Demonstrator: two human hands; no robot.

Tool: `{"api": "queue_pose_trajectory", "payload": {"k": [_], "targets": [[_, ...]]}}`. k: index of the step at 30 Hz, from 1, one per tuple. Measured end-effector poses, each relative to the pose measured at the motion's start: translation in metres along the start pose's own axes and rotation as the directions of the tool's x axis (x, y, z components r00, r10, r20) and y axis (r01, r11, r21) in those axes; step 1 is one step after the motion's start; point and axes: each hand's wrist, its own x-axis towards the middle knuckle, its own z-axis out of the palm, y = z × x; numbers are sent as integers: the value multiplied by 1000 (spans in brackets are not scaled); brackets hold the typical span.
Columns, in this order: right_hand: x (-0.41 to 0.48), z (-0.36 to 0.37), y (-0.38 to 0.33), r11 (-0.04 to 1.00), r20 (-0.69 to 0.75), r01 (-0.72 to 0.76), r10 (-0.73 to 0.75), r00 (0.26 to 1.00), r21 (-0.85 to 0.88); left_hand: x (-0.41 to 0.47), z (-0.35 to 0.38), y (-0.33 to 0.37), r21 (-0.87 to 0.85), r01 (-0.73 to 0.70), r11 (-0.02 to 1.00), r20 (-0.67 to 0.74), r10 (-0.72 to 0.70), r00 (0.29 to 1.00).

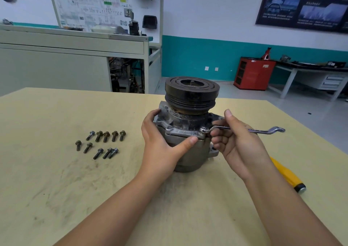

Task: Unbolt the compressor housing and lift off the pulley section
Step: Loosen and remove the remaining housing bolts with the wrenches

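Note:
The grey compressor housing [190, 151] stands upright on the table [56, 180], with the black grooved pulley [192, 93] on top. My left hand [160, 140] grips the housing's left side, thumb pressed against the front of the flange [180, 132]. My right hand [235, 142] holds a silver offset ring wrench [244, 129]. The wrench's ring end sits over a bolt at the flange's front right corner [203, 130]. The wrench's free end sticks out to the right.
Several removed bolts [102, 144] lie in loose rows on the table to the left of the compressor. A yellow-handled tool [288, 175] lies behind my right forearm. Beyond the table stand a grey training bench [75, 57] and a red cabinet [254, 73].

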Motion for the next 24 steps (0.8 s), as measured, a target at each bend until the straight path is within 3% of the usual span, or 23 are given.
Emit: {"api": "queue_pose_trajectory", "payload": {"k": [3,7,9,12,13,14,15,16,18,19,22,24], "targets": [[-7,4,3,965,-6,216,-219,976,-150,0,0,1,4,-4,1000,-3,4,1000],[-16,14,9,800,49,429,-452,891,-419,0,0,2,14,-2,1000,-1,2,1000],[-19,16,14,652,98,500,-550,830,-570,0,0,2,9,2,1000,4,-2,1000],[-18,14,19,251,261,573,-701,663,-780,0,-1,2,7,2,1000,10,-2,1000],[-17,14,20,172,298,575,-717,629,-800,0,-1,2,9,1,1000,12,-1,1000],[-17,13,21,168,300,573,-717,630,-802,0,0,2,9,1,1000,11,-1,1000],[-17,13,20,246,262,564,-695,670,-789,0,-1,2,8,1,1000,9,-1,1000],[-17,13,19,394,196,544,-648,736,-741,0,0,2,6,-1,1000,6,1,1000],[-15,11,13,698,80,461,-505,860,-548,0,0,2,6,-6,1000,2,6,1000],[-13,9,9,792,48,409,-437,898,-453,0,0,2,5,-8,1000,1,8,1000],[-4,4,-1,966,9,175,-176,984,-191,0,0,0,5,-12,1000,2,12,1000],[2,1,-3,998,2,-3,4,1000,-70,0,0,0,-1,-9,1000,2,9,1000]]}}
